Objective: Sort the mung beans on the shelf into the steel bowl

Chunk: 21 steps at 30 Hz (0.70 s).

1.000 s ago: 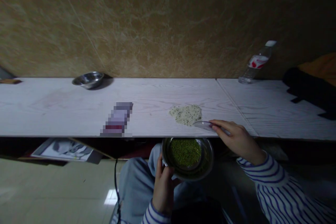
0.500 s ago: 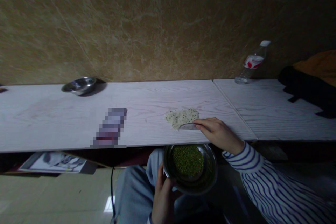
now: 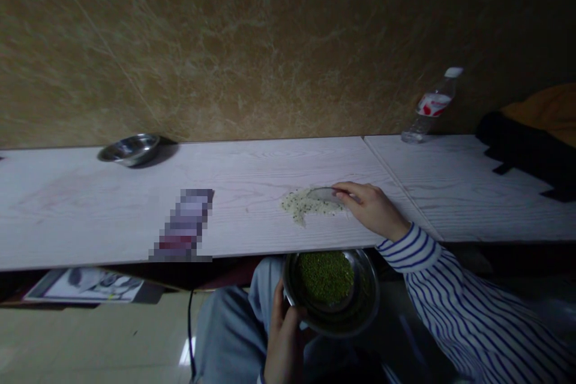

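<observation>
My left hand (image 3: 288, 327) grips the left rim of a steel bowl (image 3: 371, 312), held over my lap just below the table edge. Green mung beans (image 3: 326, 276) lie inside the bowl. On the table is a thin patch of white rice-like grains (image 3: 294, 201) mixed with dark green specks. My right hand (image 3: 371, 207) is closed on one end of a thin, greyish, see-through flat piece (image 3: 323, 194). That piece is tilted over the far side of the grains, its lower edge at or among them.
A smaller steel bowl (image 3: 130, 150) stands at the back left. A blurred-out flat item (image 3: 186, 222) lies left of the grains. At the back right are a plastic bottle (image 3: 432, 105) and dark cloth (image 3: 517, 150). Below the table sits an open drawer or box (image 3: 85, 285).
My right hand has moved the flat piece from the near edge of the grains to their far side. The grains look more spread out. My left hand still holds the bowl.
</observation>
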{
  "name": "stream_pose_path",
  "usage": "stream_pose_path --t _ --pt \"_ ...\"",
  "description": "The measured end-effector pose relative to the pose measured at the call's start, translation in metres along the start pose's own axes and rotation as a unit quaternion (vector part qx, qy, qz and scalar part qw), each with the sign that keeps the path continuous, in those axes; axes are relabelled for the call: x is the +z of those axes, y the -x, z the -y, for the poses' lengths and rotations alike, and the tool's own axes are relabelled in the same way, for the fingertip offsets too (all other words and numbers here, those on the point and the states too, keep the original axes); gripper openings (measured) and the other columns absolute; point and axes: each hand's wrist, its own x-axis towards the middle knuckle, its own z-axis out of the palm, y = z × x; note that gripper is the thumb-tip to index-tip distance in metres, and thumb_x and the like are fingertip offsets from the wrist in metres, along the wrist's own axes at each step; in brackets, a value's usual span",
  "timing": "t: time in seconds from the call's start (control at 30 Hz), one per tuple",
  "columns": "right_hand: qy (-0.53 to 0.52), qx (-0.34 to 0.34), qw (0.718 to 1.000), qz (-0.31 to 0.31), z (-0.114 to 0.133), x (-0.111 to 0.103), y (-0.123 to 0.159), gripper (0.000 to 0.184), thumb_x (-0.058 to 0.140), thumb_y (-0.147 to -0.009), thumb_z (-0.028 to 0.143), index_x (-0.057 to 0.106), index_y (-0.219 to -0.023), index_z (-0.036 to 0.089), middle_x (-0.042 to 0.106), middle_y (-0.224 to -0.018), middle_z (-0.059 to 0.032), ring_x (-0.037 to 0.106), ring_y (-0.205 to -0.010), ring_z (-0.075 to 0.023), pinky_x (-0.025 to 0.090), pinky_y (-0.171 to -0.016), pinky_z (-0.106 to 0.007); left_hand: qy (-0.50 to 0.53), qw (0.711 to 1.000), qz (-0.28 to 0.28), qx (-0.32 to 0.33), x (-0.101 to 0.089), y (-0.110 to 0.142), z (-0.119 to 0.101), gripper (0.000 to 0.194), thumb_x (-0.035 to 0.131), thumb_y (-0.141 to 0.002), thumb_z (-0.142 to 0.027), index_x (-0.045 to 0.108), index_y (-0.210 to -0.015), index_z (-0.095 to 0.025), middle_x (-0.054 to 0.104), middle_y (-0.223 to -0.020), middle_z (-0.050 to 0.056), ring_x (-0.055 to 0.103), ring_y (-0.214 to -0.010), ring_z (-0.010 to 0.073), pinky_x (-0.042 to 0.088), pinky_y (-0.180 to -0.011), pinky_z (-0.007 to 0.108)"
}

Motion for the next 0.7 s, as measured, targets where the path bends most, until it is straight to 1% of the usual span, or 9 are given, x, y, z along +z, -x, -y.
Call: stream_pose_path --t 0.1,0.17,0.27,0.33,0.43,0.6,0.7 --pt "0.001 0.05 0.997 -0.051 -0.016 -0.003 0.001 0.026 0.049 -0.087 0.026 0.066 -0.107 0.021 0.072 -0.1 -0.0044 0.068 -0.087 -0.0186 0.053 -0.077 -0.033 -0.006 1.0 -0.014 0.008 0.001 0.0 0.003 0.07 0.055 -0.068 -0.023 0.04 -0.136 -0.033 0.053 -0.128 0.006 0.054 -0.105 0.0277 0.051 -0.069 0.034" --pt "-0.01 0.087 0.994 -0.072 -0.031 -0.003 0.001 0.028 0.05 -0.086 0.027 0.065 -0.109 0.019 0.072 -0.1 -0.0064 0.069 -0.082 -0.019 0.055 -0.074 -0.032 -0.014 1.0 -0.014 0.008 0.002 0.001 0.004 0.071 0.055 -0.067 -0.023 0.041 -0.136 -0.033 0.054 -0.125 0.006 0.054 -0.102 0.0266 0.051 -0.067 0.033" --pt "-0.022 0.128 0.988 -0.083 -0.051 0.0 -0.001 0.03 0.053 -0.083 0.026 0.066 -0.108 0.017 0.073 -0.095 -0.008 0.069 -0.079 -0.0198 0.055 -0.071 -0.032 -0.009 1.0 -0.013 0.012 0.003 0.001 0.004 0.07 0.055 -0.067 -0.024 0.042 -0.135 -0.035 0.056 -0.124 0.004 0.054 -0.102 0.0266 0.051 -0.066 0.032" --pt "-0.031 0.152 0.984 -0.083 -0.059 0.002 -0.003 0.03 0.054 -0.082 0.025 0.066 -0.108 0.017 0.074 -0.092 -0.0082 0.069 -0.078 -0.0195 0.055 -0.07 -0.032 -0.003 1.0 -0.016 0.011 0.003 0.002 0.004 0.069 0.055 -0.067 -0.024 0.042 -0.134 -0.036 0.055 -0.125 0.004 0.054 -0.103 0.0269 0.05 -0.066 0.032" --pt "-0.044 0.176 0.98 -0.079 -0.064 0.005 -0.009 0.03 0.055 -0.08 0.023 0.067 -0.106 0.015 0.074 -0.089 -0.0094 0.07 -0.074 -0.0188 0.055 -0.068 -0.031 -0.005 1.0 -0.014 0.012 0.003 0.002 0.005 0.072 0.055 -0.067 -0.023 0.04 -0.136 -0.035 0.055 -0.124 0.005 0.054 -0.102 0.0266 0.05 -0.066 0.032" --pt "-0.088 0.176 0.979 -0.052 -0.061 0.012 -0.012 0.028 0.058 -0.078 0.019 0.067 -0.103 0.012 0.074 -0.088 -0.0117 0.069 -0.073 -0.0187 0.055 -0.066 -0.03 -0.002 1.0 -0.007 0.012 0.006 0.005 0.002 0.07 0.055 -0.069 -0.025 0.039 -0.137 -0.036 0.057 -0.121 0.005 0.055 -0.1 0.0279 0.05 -0.064 0.034" --pt "-0.127 0.177 0.975 -0.037 -0.056 0.015 -0.011 0.026 0.059 -0.078 0.016 0.067 -0.102 0.011 0.074 -0.087 -0.0114 0.069 -0.073 -0.0179 0.056 -0.066 -0.03 0.0 1.0 -0.01 0.015 0.008 0.007 0.0 0.068 0.054 -0.07 -0.025 0.04 -0.135 -0.037 0.056 -0.124 0.005 0.054 -0.102 0.0292 0.05 -0.062 0.035"
